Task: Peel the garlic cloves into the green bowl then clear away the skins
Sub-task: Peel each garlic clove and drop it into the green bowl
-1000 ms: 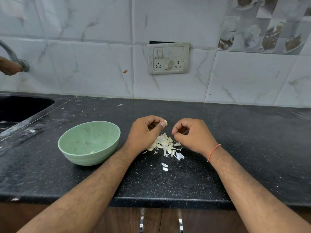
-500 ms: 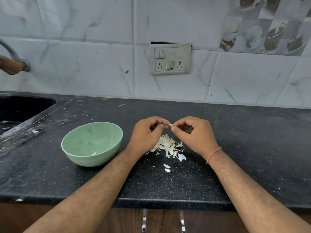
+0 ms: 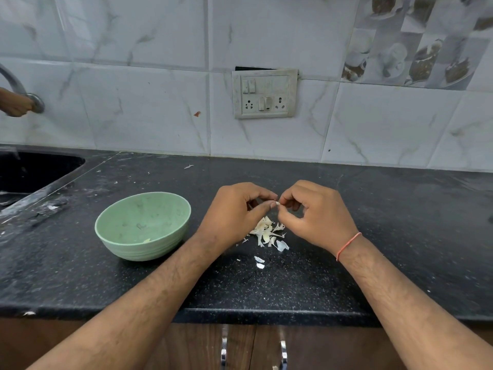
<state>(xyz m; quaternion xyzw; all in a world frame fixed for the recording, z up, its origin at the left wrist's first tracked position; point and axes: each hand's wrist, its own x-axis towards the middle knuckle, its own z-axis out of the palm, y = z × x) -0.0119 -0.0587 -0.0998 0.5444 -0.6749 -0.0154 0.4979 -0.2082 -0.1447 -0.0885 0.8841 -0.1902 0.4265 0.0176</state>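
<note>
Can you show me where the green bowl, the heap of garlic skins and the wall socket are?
green bowl (image 3: 170, 209): head view, on its far inner wall.
garlic skins (image 3: 266, 232): head view, on the middle of the heap.
wall socket (image 3: 265, 93): head view, on the plate's middle.

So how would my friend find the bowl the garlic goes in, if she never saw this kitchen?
Start at the black counter under the white tiled wall. Just right of the dark sink, and left of the left hand, stands the green bowl. It is the only dish there: round, pale green, ribbed low on the outside, while next to it lies just a little pile of garlic skins.
</note>
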